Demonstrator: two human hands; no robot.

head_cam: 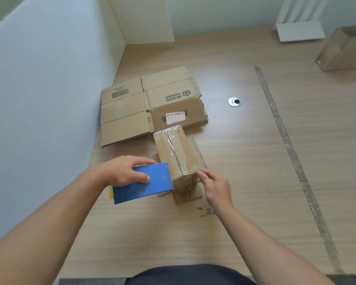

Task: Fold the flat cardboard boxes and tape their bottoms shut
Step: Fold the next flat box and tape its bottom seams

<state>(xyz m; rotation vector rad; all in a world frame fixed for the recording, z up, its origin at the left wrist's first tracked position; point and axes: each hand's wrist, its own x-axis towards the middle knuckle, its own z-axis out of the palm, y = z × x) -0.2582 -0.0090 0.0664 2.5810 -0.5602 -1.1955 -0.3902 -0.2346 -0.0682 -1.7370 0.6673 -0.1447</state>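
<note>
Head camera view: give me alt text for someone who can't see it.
A person's left hand holds a blue tape dispenser against the near end of a small cardboard box whose upturned seam is covered in clear tape, while the right hand touches its near corner. Flattened cardboard boxes lie behind it on the wooden desk.

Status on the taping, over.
Left hand grips blue tape dispenser at near end of box. Right hand fingers at its near corner. Tape laid along seam. Flat boxes beyond, clear.

Folded box [178, 153] on table [245, 182], flat boxes [150, 103] just behind
</note>
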